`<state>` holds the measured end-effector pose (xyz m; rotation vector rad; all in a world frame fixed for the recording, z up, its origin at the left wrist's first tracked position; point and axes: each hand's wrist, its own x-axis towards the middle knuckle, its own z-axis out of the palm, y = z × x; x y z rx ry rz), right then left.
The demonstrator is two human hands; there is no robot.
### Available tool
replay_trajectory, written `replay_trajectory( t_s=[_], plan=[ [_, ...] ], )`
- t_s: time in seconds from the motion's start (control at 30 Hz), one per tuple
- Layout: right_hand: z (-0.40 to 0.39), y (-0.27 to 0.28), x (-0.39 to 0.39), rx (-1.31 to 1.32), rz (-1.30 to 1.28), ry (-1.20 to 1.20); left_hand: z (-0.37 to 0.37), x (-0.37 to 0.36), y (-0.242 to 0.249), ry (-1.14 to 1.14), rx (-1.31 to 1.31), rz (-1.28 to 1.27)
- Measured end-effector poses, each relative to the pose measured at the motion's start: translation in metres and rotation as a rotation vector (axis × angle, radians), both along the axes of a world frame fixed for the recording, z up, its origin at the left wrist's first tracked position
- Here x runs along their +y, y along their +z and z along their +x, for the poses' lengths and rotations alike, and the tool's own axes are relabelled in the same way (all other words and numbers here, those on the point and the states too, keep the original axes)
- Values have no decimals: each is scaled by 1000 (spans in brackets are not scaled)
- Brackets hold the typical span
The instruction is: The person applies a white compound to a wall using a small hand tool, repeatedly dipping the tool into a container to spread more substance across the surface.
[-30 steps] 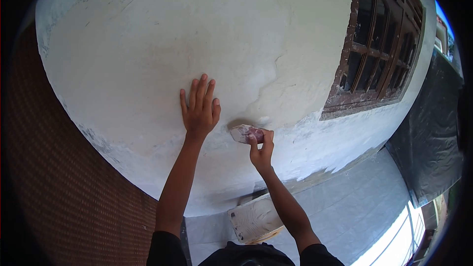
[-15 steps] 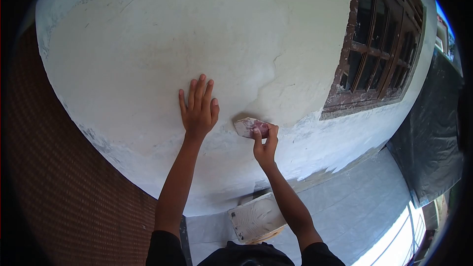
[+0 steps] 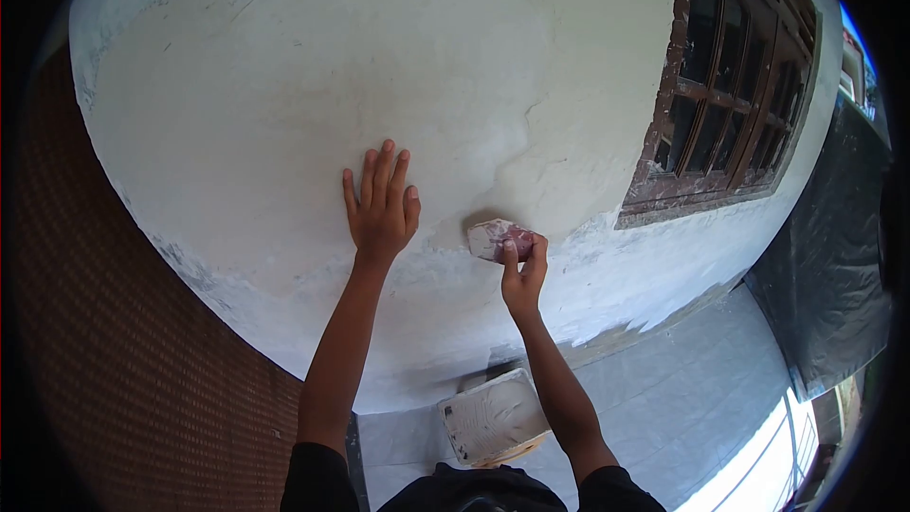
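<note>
Flat against the whitish wall (image 3: 427,66) lies my left hand (image 3: 379,213), its fingers stretched and spread. To its right, my right hand (image 3: 523,275) pinches a reddish putty scraper (image 3: 495,239) between thumb and fingers. White putty smears much of the scraper's face, and its far edge is at the wall's surface. An irregular border between lighter and creamier coating runs up the wall above it. Below my hands stands an open tub of white putty (image 3: 498,417), partly overlapped by my right forearm.
A brown wooden window (image 3: 725,95) with a paint-spattered frame is set in the wall at the right. Grey sheeting (image 3: 654,398) covers the floor. A dark tarp (image 3: 825,256) hangs at far right, and a brown woven panel (image 3: 123,341) borders the left side.
My right hand has shifted slightly right and up along the wall with the scraper. My left hand has barely moved.
</note>
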<state>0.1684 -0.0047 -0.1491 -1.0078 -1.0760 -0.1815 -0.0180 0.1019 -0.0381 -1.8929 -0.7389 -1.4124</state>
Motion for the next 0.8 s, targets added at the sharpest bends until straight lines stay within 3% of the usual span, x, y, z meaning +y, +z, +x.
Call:
replay_trajectory(
  t_s=[0.07,0.13,0.27,0.33,0.4,0.53,0.6,0.67,0.73,0.8],
  plan=[
    [-11,-5,8,-127,-5,-34,-1,1,0,-2,2,-8],
    [0,3,9,49,-107,-111,-2,2,0,9,8,6],
    [48,16,-6,553,184,38,-1,1,0,9,0,14],
    [50,14,-12,555,242,56,1,1,-1,4,-7,8],
    [37,5,-15,356,61,91,1,1,1,7,-9,11],
    [7,-14,1,-200,-126,-132,0,-1,0,21,-35,12],
    [17,-11,9,75,-72,-166,0,0,-1,16,-14,9],
    [29,5,-1,521,119,-74,-1,1,1,24,-4,12],
    [31,15,-12,629,230,-78,0,0,0,12,-8,8],
    [21,2,-5,415,153,2,0,0,1,11,-9,6]
  ],
)
